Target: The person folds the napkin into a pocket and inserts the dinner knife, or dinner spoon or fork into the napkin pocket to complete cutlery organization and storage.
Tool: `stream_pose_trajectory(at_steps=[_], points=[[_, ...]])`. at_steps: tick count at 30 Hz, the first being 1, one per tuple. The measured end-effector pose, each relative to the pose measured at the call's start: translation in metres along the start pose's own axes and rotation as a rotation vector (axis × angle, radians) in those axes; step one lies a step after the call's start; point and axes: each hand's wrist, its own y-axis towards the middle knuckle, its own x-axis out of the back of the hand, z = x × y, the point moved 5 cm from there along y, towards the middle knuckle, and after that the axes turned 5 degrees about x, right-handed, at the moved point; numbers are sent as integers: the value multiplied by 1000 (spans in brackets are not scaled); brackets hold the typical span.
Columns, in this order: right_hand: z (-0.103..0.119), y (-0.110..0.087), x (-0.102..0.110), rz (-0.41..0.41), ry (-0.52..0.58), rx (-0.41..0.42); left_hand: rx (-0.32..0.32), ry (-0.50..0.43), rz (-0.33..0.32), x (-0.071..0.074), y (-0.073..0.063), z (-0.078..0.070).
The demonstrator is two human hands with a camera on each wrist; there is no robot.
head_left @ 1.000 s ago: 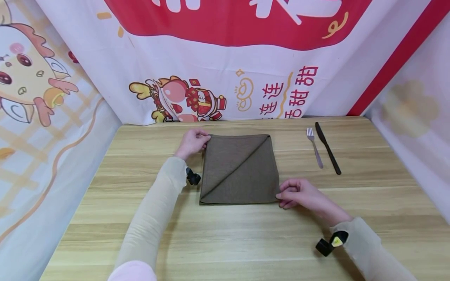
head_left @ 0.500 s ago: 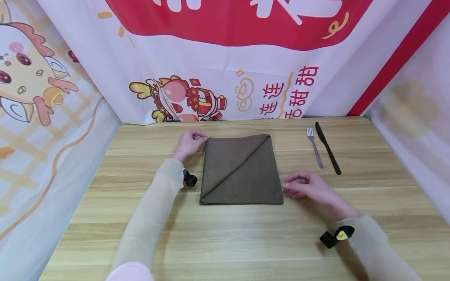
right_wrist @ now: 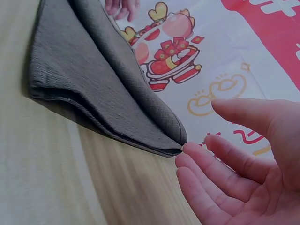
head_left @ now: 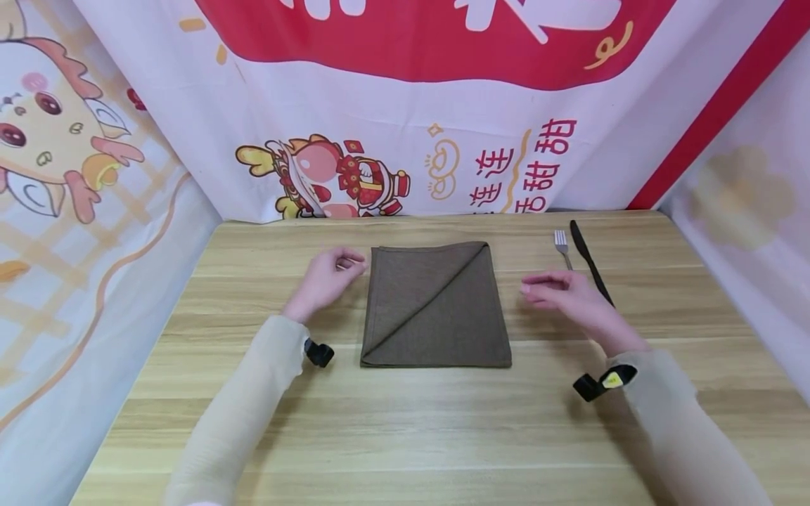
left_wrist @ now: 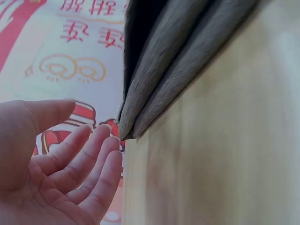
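A brown cloth napkin (head_left: 436,306) lies folded into a square, with a diagonal fold running from its near left to its far right corner. Just left of its far left corner hovers my left hand (head_left: 329,277), fingers loosely bent and holding nothing. To the napkin's right, my right hand (head_left: 566,295) is apart from it with relaxed fingers, also holding nothing. In the left wrist view the stacked layers of the napkin (left_wrist: 173,61) show beyond the fingertips. The right wrist view has the napkin (right_wrist: 93,70) to the left of the spread fingers.
A metal fork (head_left: 561,242) and a black knife (head_left: 585,249) lie at the table's far right, their lower parts partly hidden by the right hand. Behind the wooden table (head_left: 405,436) hangs a printed cloth backdrop (head_left: 405,140).
Both hands have let go of the napkin. The left hand has drawn back to the left and nearer; the right has moved up and right, toward the fork. The napkin lies nearly unmoved.
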Motion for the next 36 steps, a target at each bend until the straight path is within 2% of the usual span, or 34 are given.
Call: stream_pose_trajectory(at_steps=[7, 13, 19, 26, 31, 36], points=[[-1, 26, 3, -33, 6, -9, 13, -12, 59, -3, -34, 3], [3, 45, 1, -68, 37, 45, -15, -16, 100, -9, -59, 4], [7, 65, -5, -83, 94, 73, -30, 25, 202, -17, -81, 5], [9, 89, -14, -118, 131, 76, -110, 117, 302, -24, -94, 4], [6, 108, -22, -146, 153, 65, -107, 124, 358, -26, -98, 4], [3, 123, -29, -187, 95, 60, -108, 116, 411, -27, -100, 5]])
